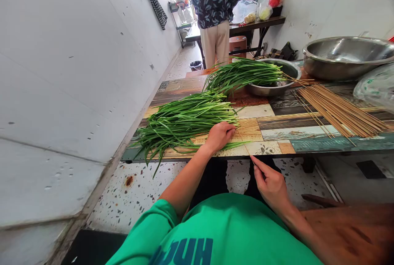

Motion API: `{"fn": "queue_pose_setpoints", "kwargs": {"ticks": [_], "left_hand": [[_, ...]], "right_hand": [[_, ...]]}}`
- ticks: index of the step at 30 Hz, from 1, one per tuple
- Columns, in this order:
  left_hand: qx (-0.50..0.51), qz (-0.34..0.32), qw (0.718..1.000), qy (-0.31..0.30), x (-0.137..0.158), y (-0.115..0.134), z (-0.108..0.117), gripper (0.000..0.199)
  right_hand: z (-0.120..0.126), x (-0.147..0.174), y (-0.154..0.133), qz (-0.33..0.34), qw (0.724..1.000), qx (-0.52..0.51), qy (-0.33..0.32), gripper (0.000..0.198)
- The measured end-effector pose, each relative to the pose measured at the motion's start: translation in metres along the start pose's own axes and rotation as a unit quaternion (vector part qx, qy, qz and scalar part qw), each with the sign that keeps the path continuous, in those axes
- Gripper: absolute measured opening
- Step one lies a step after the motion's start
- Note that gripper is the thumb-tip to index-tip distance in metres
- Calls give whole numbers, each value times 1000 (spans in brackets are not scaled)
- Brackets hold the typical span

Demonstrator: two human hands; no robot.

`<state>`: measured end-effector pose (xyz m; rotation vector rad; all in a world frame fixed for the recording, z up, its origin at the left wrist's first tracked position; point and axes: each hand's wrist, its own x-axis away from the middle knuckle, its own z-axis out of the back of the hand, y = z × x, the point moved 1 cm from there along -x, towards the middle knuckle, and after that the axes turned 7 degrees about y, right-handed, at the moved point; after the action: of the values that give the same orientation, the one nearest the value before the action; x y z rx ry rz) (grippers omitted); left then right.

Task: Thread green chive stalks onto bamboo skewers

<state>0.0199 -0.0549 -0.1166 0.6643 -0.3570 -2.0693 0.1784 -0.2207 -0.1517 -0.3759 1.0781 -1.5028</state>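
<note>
My right hand (271, 180) pinches a thin wooden skewer (245, 145) near its lower end, just off the table's front edge. The skewer slants up and left, its far end close to my left hand (221, 135). My left hand is closed, fingers curled at the pale stem ends of a pile of green chives (187, 117); what it grips is hidden. A few loose chives (237, 145) lie under and beside it. More chives (243, 74) rest across a metal bowl (292, 70) behind the pile, leaves hanging over its left side.
Many wooden skewers (338, 109) lie fanned out on the patterned table (255, 111) at right. Behind them stand a large steel basin (344, 61) and a clear plastic bag (377, 86). Farther back, a person (214, 14) stands at another table (271, 22). A white wall (76, 72) runs along the left.
</note>
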Motion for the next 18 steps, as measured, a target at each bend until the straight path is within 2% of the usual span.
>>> {"fn": "queue_pose_setpoints", "kwargs": {"ticks": [4, 9, 10, 15, 18], "left_hand": [[6, -30, 999, -16, 3, 3, 3, 23], [11, -132, 986, -105, 14, 14, 14, 26], [-7, -130, 986, -102, 14, 16, 17, 28], [-146, -28, 989, -2, 3, 10, 30, 24], [-202, -47, 978, -5, -6, 4, 23, 18]], "right_hand": [[-1, -1, 0, -5, 1000, 0, 2, 38], [-3, -5, -1, 4, 1000, 13, 7, 37], [-3, -6, -1, 6, 1000, 12, 7, 37], [-4, -6, -1, 9, 1000, 9, 0, 37], [-4, -6, -1, 6, 1000, 14, -5, 37]]}}
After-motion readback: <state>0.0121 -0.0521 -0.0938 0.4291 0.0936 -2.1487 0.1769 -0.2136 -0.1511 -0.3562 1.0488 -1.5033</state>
